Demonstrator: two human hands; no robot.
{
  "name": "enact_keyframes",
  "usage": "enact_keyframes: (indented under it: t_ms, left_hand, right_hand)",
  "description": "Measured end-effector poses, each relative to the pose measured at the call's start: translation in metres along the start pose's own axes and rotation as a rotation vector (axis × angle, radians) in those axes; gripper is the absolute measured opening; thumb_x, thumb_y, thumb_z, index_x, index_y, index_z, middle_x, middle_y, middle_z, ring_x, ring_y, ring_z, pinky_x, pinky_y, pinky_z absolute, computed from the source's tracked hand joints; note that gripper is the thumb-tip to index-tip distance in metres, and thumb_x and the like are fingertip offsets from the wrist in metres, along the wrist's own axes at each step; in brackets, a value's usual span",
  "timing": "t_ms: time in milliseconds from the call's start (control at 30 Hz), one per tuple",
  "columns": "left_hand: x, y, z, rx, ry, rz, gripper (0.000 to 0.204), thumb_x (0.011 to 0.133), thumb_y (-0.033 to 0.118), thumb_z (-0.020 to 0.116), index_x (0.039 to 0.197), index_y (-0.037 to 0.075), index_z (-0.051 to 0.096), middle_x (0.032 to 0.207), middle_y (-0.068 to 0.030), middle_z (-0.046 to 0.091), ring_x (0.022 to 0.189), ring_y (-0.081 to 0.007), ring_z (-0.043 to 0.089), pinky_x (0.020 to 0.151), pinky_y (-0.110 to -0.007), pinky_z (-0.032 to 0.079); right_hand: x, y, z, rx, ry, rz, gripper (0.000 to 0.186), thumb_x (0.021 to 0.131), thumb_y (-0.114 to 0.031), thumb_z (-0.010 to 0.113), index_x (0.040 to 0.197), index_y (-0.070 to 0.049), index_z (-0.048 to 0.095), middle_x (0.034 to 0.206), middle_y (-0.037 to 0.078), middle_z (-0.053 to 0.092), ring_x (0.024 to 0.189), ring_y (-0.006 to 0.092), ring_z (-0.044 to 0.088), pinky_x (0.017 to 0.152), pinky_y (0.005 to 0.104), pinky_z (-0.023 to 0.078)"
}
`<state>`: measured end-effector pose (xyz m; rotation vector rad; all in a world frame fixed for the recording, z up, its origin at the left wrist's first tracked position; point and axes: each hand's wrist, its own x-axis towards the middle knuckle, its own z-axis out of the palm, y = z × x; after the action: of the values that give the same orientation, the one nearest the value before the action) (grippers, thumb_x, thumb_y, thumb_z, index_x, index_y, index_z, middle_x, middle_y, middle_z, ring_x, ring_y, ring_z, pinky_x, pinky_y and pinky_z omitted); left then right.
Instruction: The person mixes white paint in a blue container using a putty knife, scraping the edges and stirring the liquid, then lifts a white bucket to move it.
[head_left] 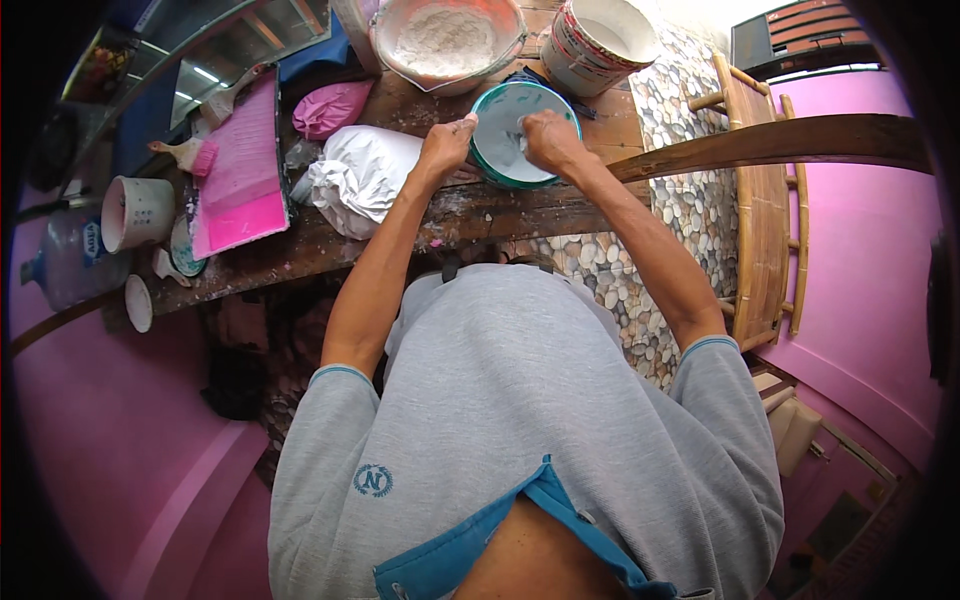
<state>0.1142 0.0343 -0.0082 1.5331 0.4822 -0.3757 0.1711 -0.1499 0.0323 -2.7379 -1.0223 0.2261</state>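
Observation:
A teal-rimmed bucket (500,110) with pale grey-white contents stands on the wooden table's back right part. My left hand (447,145) grips its left rim with closed fingers. My right hand (550,140) is closed inside the bucket, around a small pale thing I cannot make out. Left of the bucket lies a crumpled white bag (362,180). Behind it are a wide bucket of white powder (445,40) and a small tied pink bag (330,110). A tall pale bucket (582,70) stands behind to the right.
On the table's (450,220) left are a pink paint tray (240,220), brushes (186,155), a white pot (128,213) and a large plastic bottle (75,260). A dark wooden rail (780,137) crosses at right, near a bamboo bench (760,260) and pink walls (850,280).

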Motion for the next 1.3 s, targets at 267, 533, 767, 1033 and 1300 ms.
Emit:
enact_keyframes:
  t_ms: [267,533,767,1033,1300]
  left_hand:
    - [0.004,-0.012,0.002,-0.013,0.049,0.076,0.050,0.093,0.044,0.049,0.112,-0.001,0.061,0.081,-0.0175,0.066,0.070,-0.0259,0.066,0.061,-0.035,0.054]
    - [-0.032,-0.004,0.031,-0.139,0.000,-0.018,0.046,0.099,0.037,0.036,0.121,-0.003,0.042,0.094,-0.0221,0.060,0.065,-0.0318,0.067,0.054,-0.039,0.059]
    - [-0.066,-0.013,0.054,-0.075,-0.154,0.028,0.038,0.099,0.026,0.035,0.121,-0.005,0.030,0.109,-0.0314,0.050,0.076,-0.0354,0.067,0.063,-0.042,0.060]
    - [-0.003,-0.024,0.018,0.045,-0.288,0.094,0.070,0.092,0.031,0.054,0.144,0.001,0.019,0.118,-0.0207,0.054,0.102,-0.0333,0.059,0.071,-0.041,0.057]
    - [-0.055,-0.019,0.049,-0.342,-0.147,-0.108,0.060,0.095,0.025,0.049,0.143,0.006,0.018,0.131,-0.0178,0.044,0.095,-0.0294,0.062,0.077,-0.043,0.057]
  right_hand:
    - [-0.002,0.006,0.000,0.049,0.025,0.015,0.015,0.066,-0.007,0.056,0.076,0.002,0.063,0.083,0.029,0.061,0.085,0.0418,0.060,0.077,0.0472,0.049]
    - [-0.011,0.008,-0.021,0.033,0.046,0.053,0.017,0.068,-0.008,0.056,0.079,0.002,0.064,0.082,0.027,0.062,0.087,0.0407,0.060,0.075,0.0464,0.049]
    - [-0.036,0.020,-0.021,0.045,-0.101,0.118,0.017,0.071,-0.007,0.055,0.081,0.003,0.063,0.086,0.027,0.062,0.087,0.0411,0.061,0.077,0.0476,0.049]
    - [-0.052,0.009,-0.011,0.025,0.022,0.203,0.017,0.068,-0.008,0.057,0.078,0.005,0.062,0.082,0.029,0.062,0.085,0.0432,0.061,0.079,0.0487,0.049]
    - [-0.031,0.016,-0.001,0.263,0.088,0.232,0.022,0.062,-0.010,0.063,0.076,0.006,0.065,0.080,0.029,0.063,0.077,0.0434,0.062,0.078,0.0438,0.051]
